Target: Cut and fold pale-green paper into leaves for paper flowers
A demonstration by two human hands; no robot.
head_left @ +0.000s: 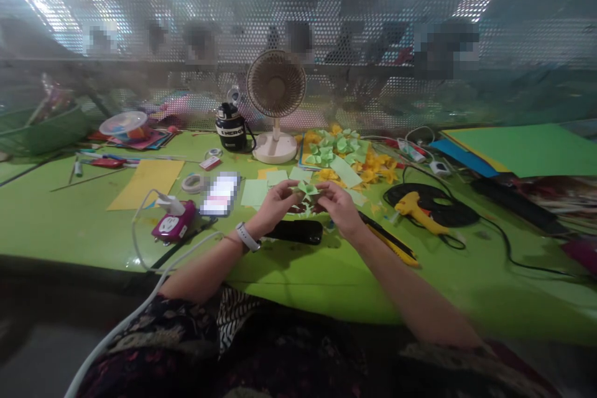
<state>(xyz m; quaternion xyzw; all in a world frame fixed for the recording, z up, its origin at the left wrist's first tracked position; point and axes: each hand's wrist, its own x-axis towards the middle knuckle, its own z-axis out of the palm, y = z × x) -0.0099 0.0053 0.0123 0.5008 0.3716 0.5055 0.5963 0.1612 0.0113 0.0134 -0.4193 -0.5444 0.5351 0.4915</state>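
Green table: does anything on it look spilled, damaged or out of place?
Nothing looks clearly spilled or damaged. The yellow flowers look untidy, loosely heaped, with a green paper slip lying askew among them.

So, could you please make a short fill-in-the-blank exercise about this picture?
The paper flower held by the left hand and right hand is coloured ____.
The white strap is on the ____ wrist.
The glue gun is coloured ____.
In the picture, the fan stands to the ____ of the bottle.

Missing words: green; left; yellow; right.
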